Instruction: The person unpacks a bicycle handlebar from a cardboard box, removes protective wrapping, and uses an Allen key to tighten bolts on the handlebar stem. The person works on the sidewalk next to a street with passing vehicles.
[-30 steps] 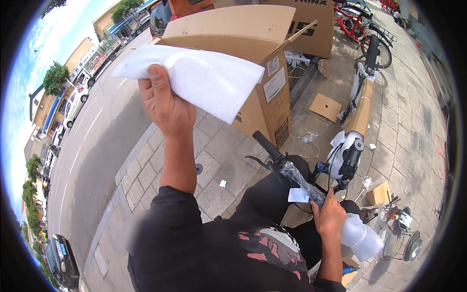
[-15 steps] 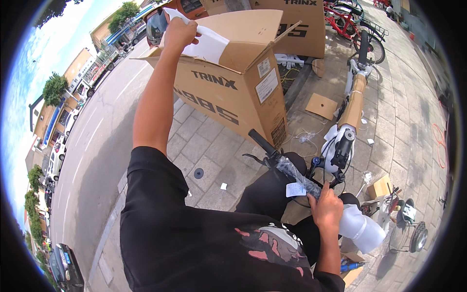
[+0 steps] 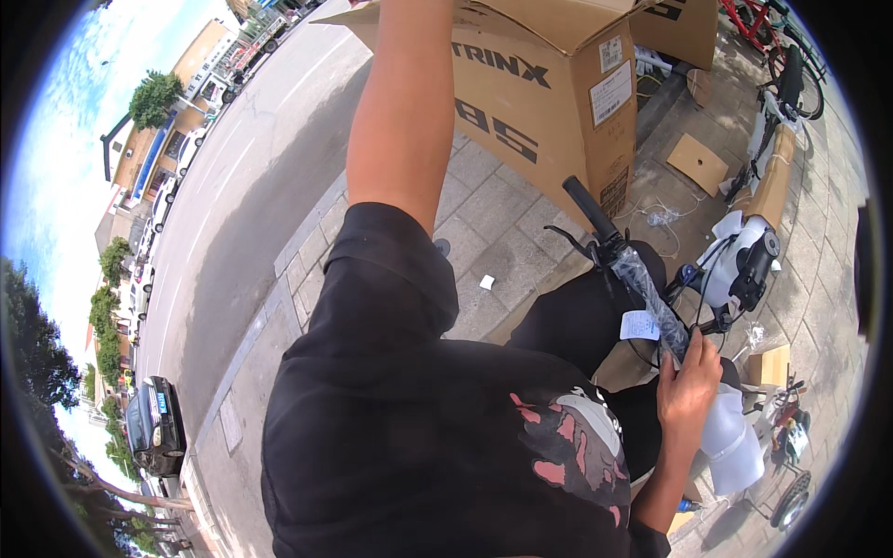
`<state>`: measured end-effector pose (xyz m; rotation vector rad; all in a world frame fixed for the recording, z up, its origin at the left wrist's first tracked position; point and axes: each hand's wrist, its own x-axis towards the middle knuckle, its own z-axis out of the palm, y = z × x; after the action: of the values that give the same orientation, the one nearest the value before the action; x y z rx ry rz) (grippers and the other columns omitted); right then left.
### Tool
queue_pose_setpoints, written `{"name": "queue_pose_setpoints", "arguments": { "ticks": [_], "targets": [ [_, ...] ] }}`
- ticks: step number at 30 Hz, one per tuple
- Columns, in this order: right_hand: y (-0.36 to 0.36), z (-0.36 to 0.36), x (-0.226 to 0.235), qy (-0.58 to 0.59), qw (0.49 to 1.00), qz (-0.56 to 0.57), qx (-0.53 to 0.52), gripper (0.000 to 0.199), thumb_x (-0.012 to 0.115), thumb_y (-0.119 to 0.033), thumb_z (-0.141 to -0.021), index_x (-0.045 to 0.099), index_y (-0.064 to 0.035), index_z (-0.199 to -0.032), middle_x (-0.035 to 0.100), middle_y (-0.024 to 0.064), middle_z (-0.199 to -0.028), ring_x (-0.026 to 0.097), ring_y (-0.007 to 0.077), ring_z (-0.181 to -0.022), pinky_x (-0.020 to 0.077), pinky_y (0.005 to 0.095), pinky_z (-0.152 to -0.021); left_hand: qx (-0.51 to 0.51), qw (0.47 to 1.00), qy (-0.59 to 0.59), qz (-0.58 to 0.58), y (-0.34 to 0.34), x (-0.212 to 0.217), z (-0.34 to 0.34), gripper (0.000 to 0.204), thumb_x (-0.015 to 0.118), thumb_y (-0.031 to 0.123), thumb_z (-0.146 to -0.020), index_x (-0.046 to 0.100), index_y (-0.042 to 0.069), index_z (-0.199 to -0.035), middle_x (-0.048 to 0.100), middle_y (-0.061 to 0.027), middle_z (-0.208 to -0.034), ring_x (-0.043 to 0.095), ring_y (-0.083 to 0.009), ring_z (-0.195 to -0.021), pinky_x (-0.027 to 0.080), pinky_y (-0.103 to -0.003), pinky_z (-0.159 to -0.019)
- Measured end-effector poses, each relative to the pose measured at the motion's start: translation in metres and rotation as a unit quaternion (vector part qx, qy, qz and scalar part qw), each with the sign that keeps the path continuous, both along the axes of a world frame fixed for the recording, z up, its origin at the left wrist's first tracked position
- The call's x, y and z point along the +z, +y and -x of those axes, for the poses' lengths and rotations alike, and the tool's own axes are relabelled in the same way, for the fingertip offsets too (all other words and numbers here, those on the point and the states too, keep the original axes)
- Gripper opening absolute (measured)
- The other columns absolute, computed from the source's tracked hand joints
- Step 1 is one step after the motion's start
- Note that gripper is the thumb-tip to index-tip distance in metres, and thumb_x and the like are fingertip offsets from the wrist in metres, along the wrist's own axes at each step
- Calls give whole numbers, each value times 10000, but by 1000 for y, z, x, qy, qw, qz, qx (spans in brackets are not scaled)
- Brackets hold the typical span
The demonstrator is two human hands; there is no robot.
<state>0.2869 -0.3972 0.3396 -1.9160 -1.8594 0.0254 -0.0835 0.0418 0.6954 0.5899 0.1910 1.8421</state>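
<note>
The person's right hand (image 3: pixel 686 391) is closing its fingers around the plastic-wrapped handlebar (image 3: pixel 642 284) of a bicycle, gripping it low in the view, just above a bulge of white foam wrapping (image 3: pixel 730 445) that is lying against the wrist. A small white tag (image 3: pixel 639 325) is hanging from the bar just beside the knuckles. Further up the same bar, the black grip (image 3: pixel 586 206) is pointing toward a large cardboard box (image 3: pixel 549 102). To the right of the bar, the white-padded stem and frame (image 3: pixel 744 260) are running up toward a brown-wrapped tube (image 3: pixel 772 186).

The left arm is reaching straight up from the black sleeve to the top of the cardboard box, which is standing on the grey paving (image 3: pixel 502 232) beyond the bar. The left hand itself is passing out of view at the upper edge, so whether its fingers are open or closed cannot be told. A flat piece of cardboard (image 3: pixel 698 163) is lying on the paving to the right of the box, and a red bicycle (image 3: pixel 772 37) is standing farther off.
</note>
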Motion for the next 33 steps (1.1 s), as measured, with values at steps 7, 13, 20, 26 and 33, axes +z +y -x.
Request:
{"name": "queue_pose_setpoints", "arguments": {
  "ticks": [7, 13, 20, 26, 33],
  "targets": [
    [16, 76, 66, 224, 945, -90, 220, 180, 805, -62, -881, 749, -15, -1045, 714, 120, -987, 689, 322, -895, 543, 428, -804, -11, 992, -122, 4, 0, -10, -24, 442, 309, 404, -1123, 476, 131, -818, 398, 39, -566, 390, -106, -429, 402, -251, -439],
    [71, 146, 125, 392, 814, -159, 399, 214, 791, -19, -882, 737, 5, -1087, 695, 145, -1051, 695, 311, -860, 560, 386, -756, -2, 987, -153, -48, -21, -28, -52, 440, 316, 416, -1126, 472, 147, -815, 394, 35, -539, 386, -125, -425, 401, -282, -443],
    [90, 182, 142, 362, 780, -258, 439, 230, 807, -21, -798, 696, -38, -999, 660, 131, -1142, 662, 333, -1005, 547, 417, -854, -39, 977, -126, -168, -26, -56, -74, 403, 421, 445, -1115, 538, 145, -872, 459, 41, -595, 422, -109, -484, 423, -283, -507],
    [90, 180, 146, 298, 799, -262, 451, 232, 803, -56, -776, 650, -50, -950, 657, 110, -1114, 653, 342, -1012, 523, 445, -898, -14, 988, -131, -75, -33, -34, -62, 408, 504, 530, -1072, 555, 172, -883, 422, 55, -590, 389, -106, -492, 394, -290, -530],
    [89, 181, 139, 323, 818, -291, 377, 389, 822, -99, -748, 671, -7, -1094, 629, 144, -1193, 624, 352, -1134, 510, 481, -998, 22, 992, -124, -16, -57, -10, -61, 445, 601, 630, -1023, 575, 204, -896, 378, 71, -583, 350, -103, -502, 360, -299, -555]
  ]
}}
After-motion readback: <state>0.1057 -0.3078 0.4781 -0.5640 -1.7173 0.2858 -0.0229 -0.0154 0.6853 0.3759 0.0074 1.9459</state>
